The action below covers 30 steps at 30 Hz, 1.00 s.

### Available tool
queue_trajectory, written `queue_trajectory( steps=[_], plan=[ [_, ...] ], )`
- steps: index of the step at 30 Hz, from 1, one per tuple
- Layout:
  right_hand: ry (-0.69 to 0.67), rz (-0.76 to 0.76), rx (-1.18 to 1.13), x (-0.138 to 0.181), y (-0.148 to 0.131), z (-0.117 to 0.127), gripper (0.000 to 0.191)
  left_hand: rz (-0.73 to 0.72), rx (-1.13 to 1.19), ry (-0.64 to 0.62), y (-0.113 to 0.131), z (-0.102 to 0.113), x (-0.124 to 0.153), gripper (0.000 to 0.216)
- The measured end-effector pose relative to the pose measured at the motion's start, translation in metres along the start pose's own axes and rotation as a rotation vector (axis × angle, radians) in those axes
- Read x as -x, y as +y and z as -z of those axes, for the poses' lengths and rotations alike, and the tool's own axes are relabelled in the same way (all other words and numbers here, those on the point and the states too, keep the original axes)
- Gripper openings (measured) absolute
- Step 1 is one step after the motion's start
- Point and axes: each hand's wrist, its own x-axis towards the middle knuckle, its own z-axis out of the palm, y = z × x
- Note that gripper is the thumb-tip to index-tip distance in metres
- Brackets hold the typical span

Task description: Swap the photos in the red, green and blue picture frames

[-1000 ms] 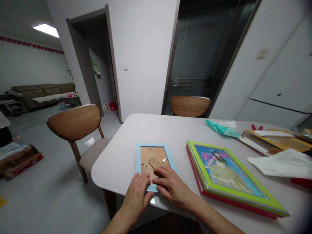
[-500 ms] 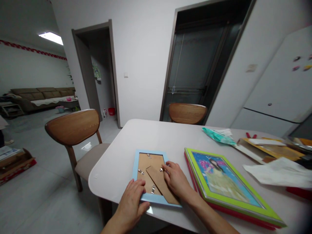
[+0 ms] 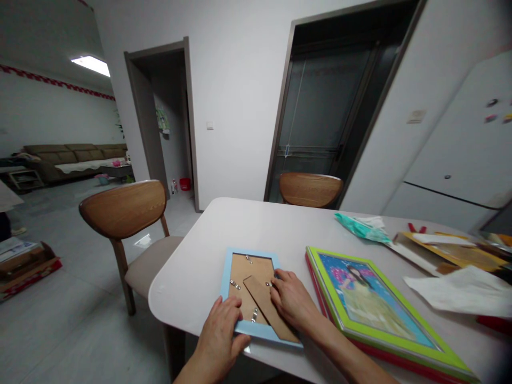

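A light blue picture frame (image 3: 228, 265) lies face down on the table, showing its brown backing board (image 3: 261, 266). Small metal clips sit along the board's sides, and a brown easel stand (image 3: 267, 309) slants across it. My left hand (image 3: 221, 329) grips the frame's near left corner, fingers over the left side and thumb along the near edge. At the right side, the bent fingers of my right hand (image 3: 294, 298) press on a metal clip (image 3: 269, 284), partly covering it. My right hand also overlaps part of the stand's edge.
Right of my hands lies a stack of frames, topped by a lime green picture frame (image 3: 336, 298). Beyond are a teal packet (image 3: 362, 228), yellow envelopes (image 3: 464, 250) and white paper (image 3: 460, 290). Wooden chairs (image 3: 126, 208) stand at the white table (image 3: 192, 277).
The view has shifted slightly, moving everything a little right and down. My left hand stays on the frame's corner; my right fingers have shifted slightly at the right-hand clip.
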Motion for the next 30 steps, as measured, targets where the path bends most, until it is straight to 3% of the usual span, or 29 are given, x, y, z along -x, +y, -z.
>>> queue_trajectory(
  steps=[3, 8, 19, 23, 30],
  plan=[
    [0.047, 0.036, -0.041, -0.008, -0.021, -0.004, 0.024, -0.009, 0.003, 0.028, -0.001, -0.002, 0.001, 0.023],
    [-0.062, 0.113, -0.079, -0.032, -0.057, -0.019, 0.023, -0.011, 0.010, 0.012, 0.000, -0.001, 0.001, 0.028],
    [-0.156, 0.210, -0.067, -0.036, -0.061, -0.029, 0.020, 0.002, 0.039, -0.023, 0.000, 0.000, -0.001, 0.025],
    [-0.156, 0.110, -0.088, -0.048, -0.050, -0.027, 0.022, 0.007, 0.039, -0.011, -0.001, 0.000, 0.000, 0.028],
    [-0.071, -0.235, -0.032, -0.085, -0.015, -0.037, 0.024, 0.036, 0.052, -0.009, 0.004, 0.004, 0.000, 0.025]
  ],
)
